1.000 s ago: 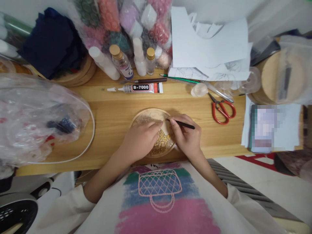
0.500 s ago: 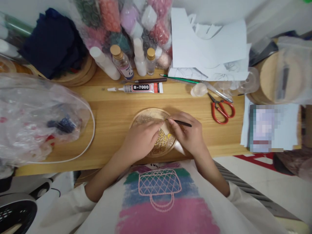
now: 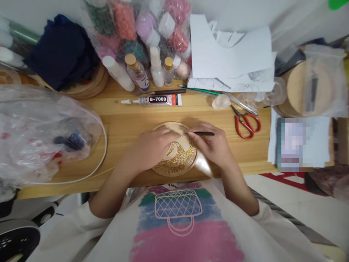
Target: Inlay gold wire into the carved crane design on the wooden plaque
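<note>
A round wooden disc (image 3: 174,170) lies at the table's front edge, with gold curved lines and a fan-like pattern on its face. My left hand (image 3: 154,148) covers its left side, fingers bent together over the upper middle; whatever is between the fingertips is hidden. My right hand (image 3: 214,145) rests at the disc's right edge, closed on a slim dark-handled tool (image 3: 205,134) whose thin tip points left towards the left fingertips. A thin yellow strand (image 3: 102,174) shows on the table left of my left forearm.
Behind the disc lie a B-7000 glue tube (image 3: 159,99) and a dark-handled tool (image 3: 169,92). Small bottles (image 3: 137,72) stand further back. Red-handled scissors (image 3: 247,123) lie at right, papers (image 3: 231,54) behind. A plastic bag (image 3: 40,138) fills the left side.
My left hand has drawn a little to the left, so more of the disc's gold pattern shows. The yellow strand has come into view on the table. My right hand stays nearly in place.
</note>
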A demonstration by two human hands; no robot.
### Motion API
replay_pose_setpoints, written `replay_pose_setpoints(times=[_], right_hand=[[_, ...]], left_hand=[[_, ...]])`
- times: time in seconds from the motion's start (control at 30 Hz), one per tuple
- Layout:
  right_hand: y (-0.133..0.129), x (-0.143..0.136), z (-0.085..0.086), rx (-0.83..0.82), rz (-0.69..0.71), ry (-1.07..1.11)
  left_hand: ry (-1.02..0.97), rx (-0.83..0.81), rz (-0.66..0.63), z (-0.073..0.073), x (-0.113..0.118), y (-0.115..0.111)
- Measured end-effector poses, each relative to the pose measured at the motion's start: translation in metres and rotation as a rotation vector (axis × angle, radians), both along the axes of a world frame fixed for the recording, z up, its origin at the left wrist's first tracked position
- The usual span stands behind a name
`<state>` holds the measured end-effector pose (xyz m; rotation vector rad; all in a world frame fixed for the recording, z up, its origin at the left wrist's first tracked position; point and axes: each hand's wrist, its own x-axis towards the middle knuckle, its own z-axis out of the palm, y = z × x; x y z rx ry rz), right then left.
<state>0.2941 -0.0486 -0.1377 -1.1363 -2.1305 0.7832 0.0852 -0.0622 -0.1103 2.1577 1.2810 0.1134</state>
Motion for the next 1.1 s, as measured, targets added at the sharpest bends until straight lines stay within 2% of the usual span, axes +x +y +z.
replay_pose_setpoints(times=[0.27, 0.67, 1.1], right_hand=[[-0.002, -0.001, -0.003, -0.025, -0.035, 0.048], [-0.016, 0.004, -0.010, -0.121, -0.275, 0.208], [-0.020, -0.008, -0.016, -0.070, -0.260, 0.197]], left_hand=[[0.019, -0.026, 0.038, -0.005, 0.009, -0.013], [-0.149, -0.044, 0.155, -0.014, 0.007, -0.017], [-0.152, -0.064, 0.183, -0.015, 0.007, -0.017]])
